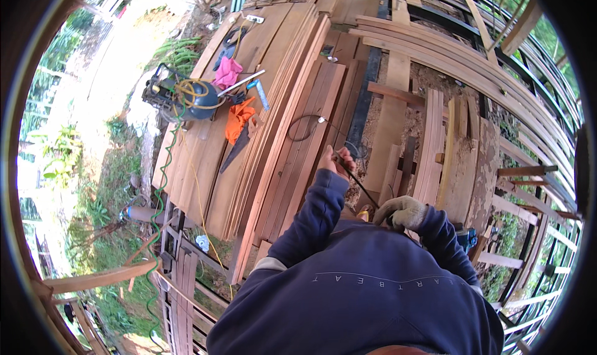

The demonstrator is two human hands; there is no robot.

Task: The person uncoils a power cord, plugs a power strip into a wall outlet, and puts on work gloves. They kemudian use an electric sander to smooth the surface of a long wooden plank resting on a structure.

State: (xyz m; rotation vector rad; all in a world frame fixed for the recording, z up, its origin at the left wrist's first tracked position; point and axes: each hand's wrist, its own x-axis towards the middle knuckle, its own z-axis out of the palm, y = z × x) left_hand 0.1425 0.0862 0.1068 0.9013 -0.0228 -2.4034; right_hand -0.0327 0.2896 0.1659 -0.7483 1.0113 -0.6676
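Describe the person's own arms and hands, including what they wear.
Both arms are in long navy-blue sleeves, with a pale grey band near the left elbow. The left hand is bare. The right hand wears a greyish-beige glove.

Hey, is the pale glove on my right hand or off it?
On. The pale glove covers the fingers and back of your right hand, whereas the left hand shows bare fingers.

Outdoor constr. site: stacked planks (273,128), compressor (202,103), prob. metal framing (446,19), greenery (178,53) around.
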